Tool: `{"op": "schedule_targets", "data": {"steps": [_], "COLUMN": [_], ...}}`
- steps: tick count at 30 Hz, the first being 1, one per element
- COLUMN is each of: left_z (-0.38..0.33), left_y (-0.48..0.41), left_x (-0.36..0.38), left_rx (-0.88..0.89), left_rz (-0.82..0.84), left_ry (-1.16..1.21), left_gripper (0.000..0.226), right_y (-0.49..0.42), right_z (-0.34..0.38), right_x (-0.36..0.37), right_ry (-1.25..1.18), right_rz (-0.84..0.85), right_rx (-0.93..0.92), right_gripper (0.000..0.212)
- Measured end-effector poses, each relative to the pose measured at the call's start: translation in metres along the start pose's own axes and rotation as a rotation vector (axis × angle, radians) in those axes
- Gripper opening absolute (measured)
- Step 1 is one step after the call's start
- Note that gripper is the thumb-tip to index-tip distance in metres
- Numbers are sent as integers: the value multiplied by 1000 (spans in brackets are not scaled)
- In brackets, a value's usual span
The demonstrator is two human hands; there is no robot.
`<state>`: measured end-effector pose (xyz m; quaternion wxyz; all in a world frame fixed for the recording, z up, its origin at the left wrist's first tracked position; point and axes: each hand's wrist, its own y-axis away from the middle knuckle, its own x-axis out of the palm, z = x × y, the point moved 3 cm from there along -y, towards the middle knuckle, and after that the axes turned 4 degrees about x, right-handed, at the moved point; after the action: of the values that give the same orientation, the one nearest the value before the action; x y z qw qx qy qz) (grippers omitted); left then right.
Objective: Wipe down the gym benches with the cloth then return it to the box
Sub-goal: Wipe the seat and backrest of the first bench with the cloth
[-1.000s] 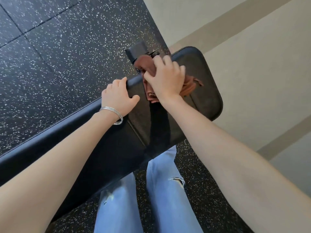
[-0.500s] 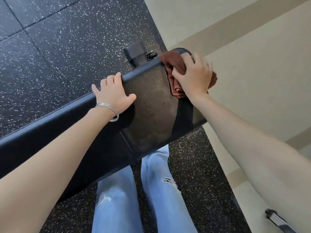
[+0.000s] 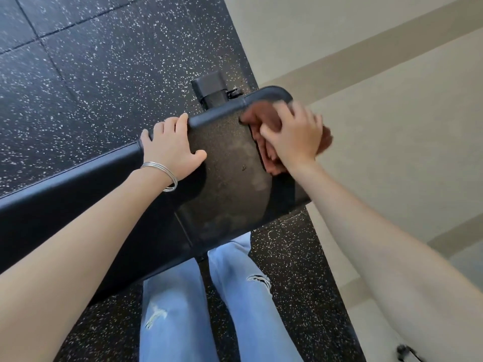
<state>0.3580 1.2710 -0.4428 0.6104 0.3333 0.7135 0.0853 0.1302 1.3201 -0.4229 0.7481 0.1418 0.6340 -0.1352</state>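
You are standing at the end of the black bench [image 3: 227, 178], and your right grip [image 3: 292, 138] is bunching the brown cloth [image 3: 261, 117] against the pad near its far rounded corner. The fingers [image 3: 300, 113] are curling over the cloth and pinching it into a wad, with folds showing ahead of the knuckles, under the palm and out past the right side of the hand. That hand and the cloth are showing blurred, so finer detail of the hold cannot be made out.

Your left grip [image 3: 170, 150] is clamping the bench's far edge just beside the cloth hand but apart from it. Four fingers are hooking over the rounded rim while the thumb is lying spread on the top of the pad. Thin silver bangles [image 3: 162, 169] are sitting on that wrist.

The pad between your hands is looking dull and smudged, with a small speck near its middle. A black frame foot [image 3: 210, 86] is sticking out beyond the bench on the speckled black floor [image 3: 104, 74]. Your legs in light blue ripped jeans [image 3: 251, 309] are standing close against the near side, and a beige wall [image 3: 392, 126] is rising to the right.
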Motion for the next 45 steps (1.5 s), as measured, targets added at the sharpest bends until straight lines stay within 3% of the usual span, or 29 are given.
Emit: {"op": "schedule_targets", "data": {"steps": [4, 7, 14, 22, 30, 33, 37, 45], "left_z": [2, 3, 17, 48, 71, 70, 75, 62], "left_y": [3, 8, 21, 51, 63, 65, 64, 64], "left_x": [1, 1, -3, -9, -7, -2, -3, -3], "left_rx": [9, 44, 171, 211, 250, 259, 269, 228], "left_rz": [-43, -71, -105, -57, -43, -37, -53, -37], "left_ry": [24, 22, -3, -23, -57, -47, -47, -65], "left_gripper": [78, 78, 75, 76, 75, 77, 77, 77], "right_y": [-82, -86, 40, 172, 17, 9, 76, 223], "right_z": [45, 55, 38, 61, 91, 102, 116, 156], "right_x": [12, 17, 8, 7, 14, 19, 22, 30], "right_ry": [47, 103, -50, -9, 54, 0, -17, -112], "right_rz": [117, 164, -17, 125, 32, 21, 24, 14], "right_rx": [-42, -125, -51, -144, 203, 387, 263, 271], "right_gripper": [31, 33, 34, 31, 42, 44, 42, 27]}}
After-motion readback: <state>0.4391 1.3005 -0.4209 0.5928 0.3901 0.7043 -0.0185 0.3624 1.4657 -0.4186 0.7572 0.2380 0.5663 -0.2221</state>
